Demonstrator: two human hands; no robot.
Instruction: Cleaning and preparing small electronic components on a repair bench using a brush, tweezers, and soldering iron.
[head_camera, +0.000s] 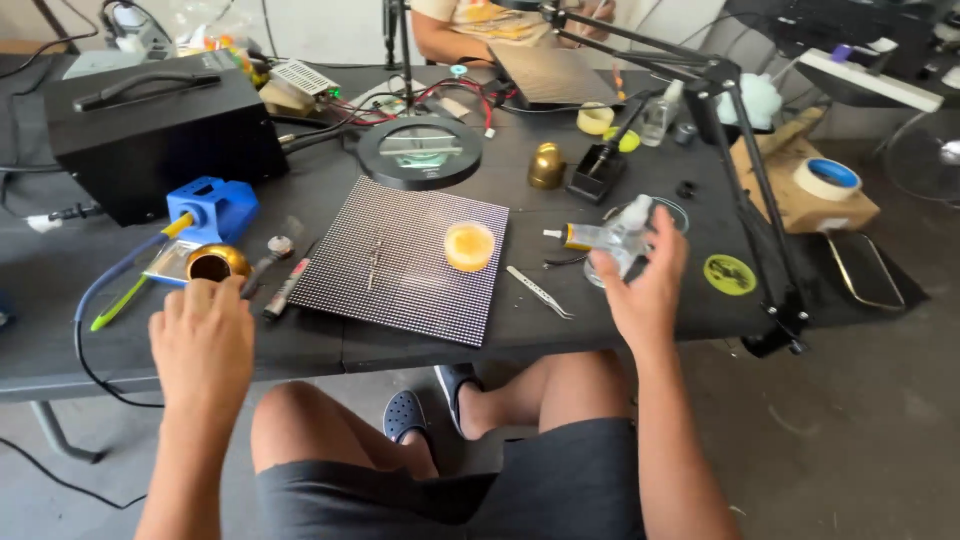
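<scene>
One dotted LED panel (400, 258); one yellow flux tub (468, 246); one pair of tweezers (538, 292); two brass domes (546, 166); two tape rolls (828, 178); one round magnifier lamp (420, 152).

My dark table (560, 330) carries a dotted panel (400, 262) at its middle. Tweezers (538, 292) lie beside it, a black box (150, 130) far left.
</scene>
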